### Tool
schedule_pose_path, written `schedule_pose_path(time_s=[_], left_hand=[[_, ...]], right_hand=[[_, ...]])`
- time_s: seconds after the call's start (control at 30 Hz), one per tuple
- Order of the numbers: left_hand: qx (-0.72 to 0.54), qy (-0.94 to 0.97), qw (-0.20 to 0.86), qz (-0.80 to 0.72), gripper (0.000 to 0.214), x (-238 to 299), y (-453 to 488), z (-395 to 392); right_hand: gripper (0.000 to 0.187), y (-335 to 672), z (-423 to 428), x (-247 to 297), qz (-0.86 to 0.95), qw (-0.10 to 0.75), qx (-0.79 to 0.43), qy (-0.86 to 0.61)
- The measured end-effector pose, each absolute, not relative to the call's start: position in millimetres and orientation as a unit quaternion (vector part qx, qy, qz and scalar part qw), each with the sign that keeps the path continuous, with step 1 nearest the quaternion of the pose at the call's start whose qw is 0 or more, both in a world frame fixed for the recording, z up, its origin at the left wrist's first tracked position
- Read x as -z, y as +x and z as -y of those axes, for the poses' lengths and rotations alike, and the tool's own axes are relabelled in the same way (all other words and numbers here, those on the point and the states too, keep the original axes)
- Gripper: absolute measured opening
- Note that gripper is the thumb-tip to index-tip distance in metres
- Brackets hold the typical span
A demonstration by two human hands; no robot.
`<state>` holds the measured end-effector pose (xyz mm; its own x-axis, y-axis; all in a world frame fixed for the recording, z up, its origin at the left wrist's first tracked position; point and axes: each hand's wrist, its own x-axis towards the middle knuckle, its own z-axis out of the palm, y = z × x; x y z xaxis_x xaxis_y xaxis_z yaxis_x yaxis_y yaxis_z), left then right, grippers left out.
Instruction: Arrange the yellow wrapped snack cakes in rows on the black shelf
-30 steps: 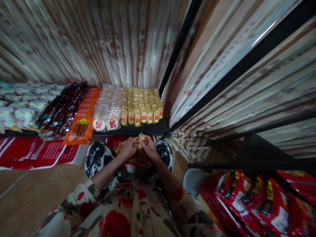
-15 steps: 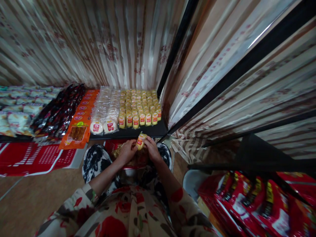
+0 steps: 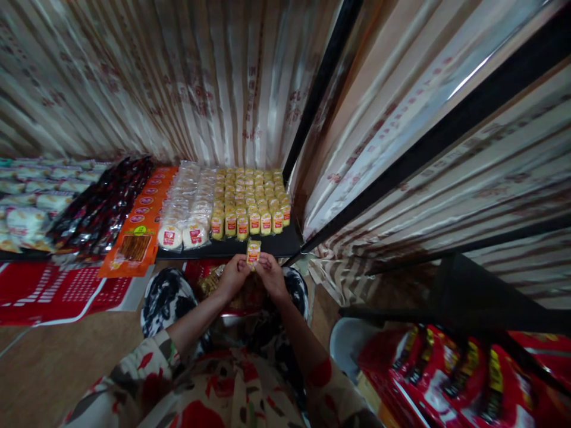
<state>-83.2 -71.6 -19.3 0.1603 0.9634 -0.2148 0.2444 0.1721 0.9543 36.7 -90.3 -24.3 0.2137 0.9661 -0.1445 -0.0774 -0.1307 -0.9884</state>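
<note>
My left hand (image 3: 232, 276) and my right hand (image 3: 270, 274) meet in front of me, and both pinch one small yellow snack packet (image 3: 253, 251) with a red label, held upright. The packet hangs just in front of a black shelf (image 3: 267, 245). On that shelf stand rows of the same yellow packets (image 3: 250, 199). Beneath my hands, between my knees, sits a red basket (image 3: 209, 285) with more golden packets in it; most of it is hidden by my arms.
Left of the yellow rows lie round white packets (image 3: 182, 235), orange flat packs (image 3: 134, 244), dark packs (image 3: 96, 205) and pale bags (image 3: 27, 202). A red printed sheet (image 3: 53, 285) hangs below the shelf. Red bags (image 3: 450, 374) pile at the lower right. Striped curtains surround.
My hands have lifted the yellow packet out of the basket area and turned it upright, closer to the shelf edge. The view has tilted down slightly.
</note>
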Motion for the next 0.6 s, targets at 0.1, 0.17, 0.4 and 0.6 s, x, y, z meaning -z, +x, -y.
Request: schedule_pose_path(time_s=[0.1,0.17,0.4,0.6], left_hand=[[-0.319,0.590,0.495,-0.553,0.023,17,-80,62],[-0.299,0.634,0.440,-0.562,0.025,9,-77,53],[-0.263,0.716,0.368,-0.532,0.047,-34,-49,12],[-0.243,0.756,0.383,-0.472,0.036,-49,-13,-13]], right_hand=[[0.030,39,87,28,0.397,0.550,-0.460,-0.573],[0.030,43,83,28,0.394,0.567,-0.436,-0.577],[0.036,68,74,20,0.383,0.596,-0.386,-0.591],[0.045,79,66,16,0.409,0.581,-0.275,-0.648]])
